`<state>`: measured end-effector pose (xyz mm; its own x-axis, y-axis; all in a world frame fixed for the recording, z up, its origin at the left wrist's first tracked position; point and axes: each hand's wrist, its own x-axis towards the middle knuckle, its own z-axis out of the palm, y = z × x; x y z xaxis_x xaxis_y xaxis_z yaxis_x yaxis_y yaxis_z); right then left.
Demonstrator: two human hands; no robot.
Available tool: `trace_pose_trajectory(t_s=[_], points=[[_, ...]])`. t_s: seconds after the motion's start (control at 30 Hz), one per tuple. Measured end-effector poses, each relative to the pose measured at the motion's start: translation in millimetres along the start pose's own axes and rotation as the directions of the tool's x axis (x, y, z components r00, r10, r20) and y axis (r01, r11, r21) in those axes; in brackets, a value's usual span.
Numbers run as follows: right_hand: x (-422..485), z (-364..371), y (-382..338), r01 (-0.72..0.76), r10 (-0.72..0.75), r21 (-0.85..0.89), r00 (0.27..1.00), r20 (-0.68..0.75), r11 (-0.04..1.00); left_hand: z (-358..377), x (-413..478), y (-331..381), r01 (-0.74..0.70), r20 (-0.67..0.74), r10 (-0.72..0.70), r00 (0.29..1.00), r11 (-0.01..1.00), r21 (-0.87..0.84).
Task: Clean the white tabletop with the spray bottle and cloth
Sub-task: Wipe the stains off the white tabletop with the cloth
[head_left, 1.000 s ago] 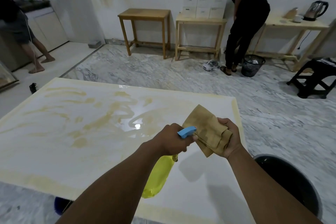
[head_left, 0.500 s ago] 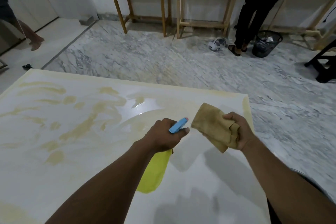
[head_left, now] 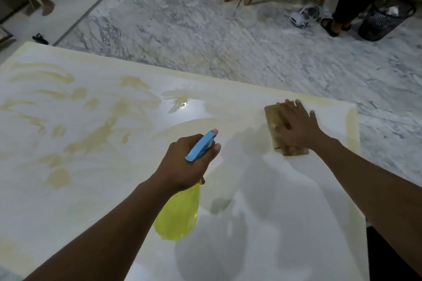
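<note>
Right hand (head_left: 296, 125), fingers flat, presses the cloth (head_left: 271, 116) near the tabletop's (head_left: 285, 201) right edge, with the smears (head_left: 96, 134) leftward, nearer the left hand (head_left: 182, 164) gripping the bottle (head_left: 178, 214).

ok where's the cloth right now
In the head view the cloth lies flat on the white tabletop near its far right corner, pressed under the right hand, right of the spray bottle the left hand holds.
</note>
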<state>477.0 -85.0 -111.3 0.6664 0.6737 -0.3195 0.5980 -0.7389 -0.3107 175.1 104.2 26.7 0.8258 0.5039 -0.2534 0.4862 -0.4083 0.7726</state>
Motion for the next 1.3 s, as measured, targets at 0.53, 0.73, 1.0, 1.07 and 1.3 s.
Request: trace_pose_trajectory(t_s=[0.53, 0.73, 1.0, 1.07, 1.3], points=[[-43.0, 91.4, -66.4, 0.126, -0.151, -0.145, 0.973, -0.174, 0.981, -42.3, -50.5, -56.2, 0.073, -0.083, -0.082, 0.993, 0.992, -0.105], [-116.5, 153.1, -163.1, 0.248, -0.272, -0.184, 0.955, -0.117, 0.951, -69.9, -120.8, -85.7, 0.105, -0.104, -0.116, 0.988, 0.989, -0.104], [-255.2, 244.0, -298.3, 0.457, -0.462, -0.077, 0.884, -0.072, 0.886, -102.9, -239.9, -140.0, 0.120, -0.125, -0.137, 0.983, 0.983, -0.137], [-278.1, 240.4, -319.3, 0.404, -0.395, 0.148, 0.914, -0.091, 0.902, -106.9, -265.3, -147.0, 0.108, -0.142, -0.128, 0.982, 0.984, -0.143], [-300.6, 148.3, -304.4, -0.359, -0.036, 0.802, 0.920, 0.390, -0.478, -110.6, -262.2, -128.4, 0.043, -0.117, -0.061, 0.991, 0.988, -0.148]])
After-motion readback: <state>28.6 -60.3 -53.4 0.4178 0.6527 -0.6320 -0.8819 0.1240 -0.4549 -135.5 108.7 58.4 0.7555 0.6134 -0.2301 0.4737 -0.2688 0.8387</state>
